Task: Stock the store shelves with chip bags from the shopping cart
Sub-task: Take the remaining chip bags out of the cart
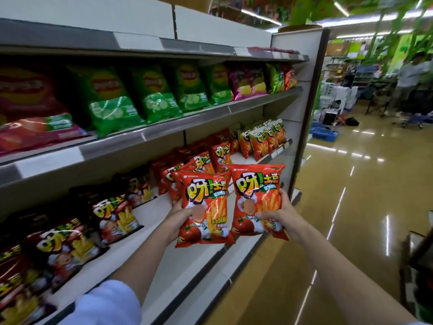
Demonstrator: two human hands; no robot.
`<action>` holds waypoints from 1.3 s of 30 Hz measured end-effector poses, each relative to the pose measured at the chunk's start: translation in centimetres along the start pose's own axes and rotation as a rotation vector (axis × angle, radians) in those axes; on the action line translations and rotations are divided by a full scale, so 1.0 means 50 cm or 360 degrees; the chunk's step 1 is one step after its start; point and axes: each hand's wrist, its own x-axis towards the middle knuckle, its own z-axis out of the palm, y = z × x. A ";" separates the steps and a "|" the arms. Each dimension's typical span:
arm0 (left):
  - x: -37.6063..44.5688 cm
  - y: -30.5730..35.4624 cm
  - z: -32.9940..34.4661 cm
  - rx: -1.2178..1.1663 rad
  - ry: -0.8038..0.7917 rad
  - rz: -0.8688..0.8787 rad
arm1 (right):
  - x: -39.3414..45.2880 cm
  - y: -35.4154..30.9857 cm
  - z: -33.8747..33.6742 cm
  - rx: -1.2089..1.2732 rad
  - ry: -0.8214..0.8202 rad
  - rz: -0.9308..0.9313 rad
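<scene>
A: Where are the chip bags?
B: The left hand [181, 213] grips one red bag [206, 207], the right hand [280, 211] another [259, 200] (both upright), in front of the lower shelf [164, 249].

Both forearms outstretched, left hand [185, 213] and right hand [280, 213] each with fingers curled, gripping

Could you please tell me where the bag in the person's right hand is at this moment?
In the head view it is right of centre, held upright by the right hand, beside the left hand's matching bag, before the lower shelf.
</scene>
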 end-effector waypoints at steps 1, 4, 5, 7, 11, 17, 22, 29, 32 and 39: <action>0.024 -0.001 0.014 0.0005 0.0001 0.0002 | 0.019 0.001 -0.015 0.0006 -0.0001 0.0002; 0.104 -0.005 0.052 -0.0016 0.0005 0.0013 | 0.090 0.008 -0.058 -0.0006 -0.0010 -0.0015; 0.131 -0.006 0.062 -0.0017 0.0016 0.0010 | 0.114 0.008 -0.069 -0.0020 -0.0007 -0.0020; 0.187 -0.006 0.078 -0.0018 0.0048 0.0016 | 0.168 0.003 -0.090 -0.0028 -0.0006 -0.0030; 0.318 0.004 0.097 -0.0080 0.0110 0.0009 | 0.305 -0.035 -0.123 -0.0064 -0.0084 -0.0050; 0.517 0.059 0.120 -0.0169 0.0178 0.0004 | 0.516 -0.107 -0.141 0.0021 -0.0158 -0.0048; 0.632 0.087 0.127 -0.0194 0.0270 0.0009 | 0.663 -0.124 -0.156 0.0040 -0.0202 -0.0017; 0.724 0.081 0.110 -0.0144 0.0431 0.0034 | 0.848 -0.113 -0.152 -0.0010 -0.0296 -0.0051; 0.749 0.068 0.105 -0.0116 0.0564 0.0056 | 0.927 -0.116 -0.141 -0.0074 -0.0379 -0.0067; 0.767 0.022 0.140 -0.0045 0.0968 0.0020 | 1.099 -0.109 -0.134 -0.0291 -0.0609 -0.0084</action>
